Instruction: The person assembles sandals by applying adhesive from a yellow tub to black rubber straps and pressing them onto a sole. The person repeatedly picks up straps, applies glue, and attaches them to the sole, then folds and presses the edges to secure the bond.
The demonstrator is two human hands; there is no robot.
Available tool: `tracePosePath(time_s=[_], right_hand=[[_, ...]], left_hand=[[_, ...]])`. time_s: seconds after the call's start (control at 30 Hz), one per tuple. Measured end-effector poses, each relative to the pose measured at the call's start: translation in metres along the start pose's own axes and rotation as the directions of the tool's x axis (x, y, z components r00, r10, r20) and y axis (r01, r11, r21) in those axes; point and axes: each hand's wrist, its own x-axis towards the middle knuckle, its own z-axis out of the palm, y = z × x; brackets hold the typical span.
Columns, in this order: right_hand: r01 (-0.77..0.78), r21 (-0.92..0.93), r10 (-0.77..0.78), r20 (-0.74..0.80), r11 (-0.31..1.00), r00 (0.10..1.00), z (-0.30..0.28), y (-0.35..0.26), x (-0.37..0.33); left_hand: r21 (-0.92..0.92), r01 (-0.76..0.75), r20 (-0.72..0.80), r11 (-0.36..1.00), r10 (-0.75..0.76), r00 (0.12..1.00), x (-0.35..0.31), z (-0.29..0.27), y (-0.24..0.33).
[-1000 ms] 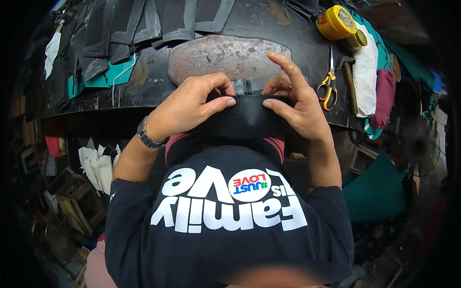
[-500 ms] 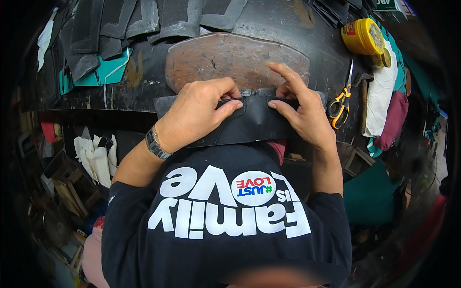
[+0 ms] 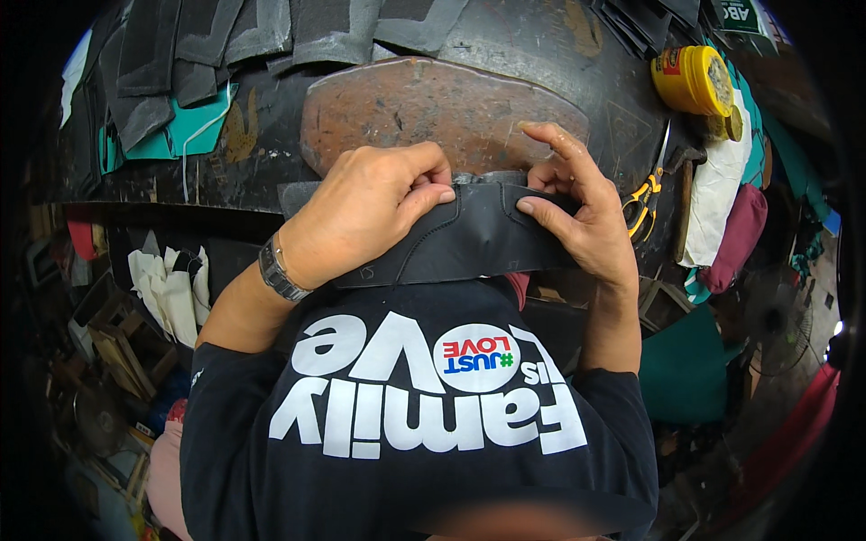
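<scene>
A black shaped piece of leather-like material lies across the near edge of a dark worktable, partly over a worn brown stone slab. My left hand pinches its upper edge near the middle, thumb and forefinger closed on it. My right hand holds the piece's right part, thumb pressing on top and forefinger raised. A metal watch sits on my left wrist.
Several dark cut pieces and teal scraps lie at the table's back left. A yellow tin, yellow-handled scissors and white and maroon cloths are at the right. Cluttered shelves show below left.
The black piece has been flattened and spread wider along the table edge. Both hands have moved apart along it, and my head has shifted closer.
</scene>
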Motion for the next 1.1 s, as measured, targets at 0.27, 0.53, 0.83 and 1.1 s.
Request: tracePosePath(time_s=[0.27, 0.53, 0.83, 1.1], right_hand=[[0.020, -0.051, -0.021, -0.022, 0.998, 1.000, 0.006, 0.000, 0.000], [0.040, -0.056, -0.039, 0.022, 0.998, 0.999, 0.002, 0.000, 0.002], [0.044, -0.042, -0.045, -0.021, 0.998, 0.999, 0.005, 0.003, 0.003], [0.024, -0.117, -0.020, 0.035, 0.993, 0.999, -0.001, -0.007, -0.005]], left_hand=[[0.278, -0.154, -0.095, 0.948, 0.187, 0.978, -0.008, 0.006, 0.013], [0.312, -0.262, -0.052, 0.913, 0.292, 0.955, -0.010, -0.003, 0.025], [0.236, -0.188, -0.059, 0.953, 0.207, 0.977, 0.008, -0.006, 0.009], [0.237, -0.173, -0.001, 0.956, 0.178, 0.984, 0.004, -0.012, 0.016]])
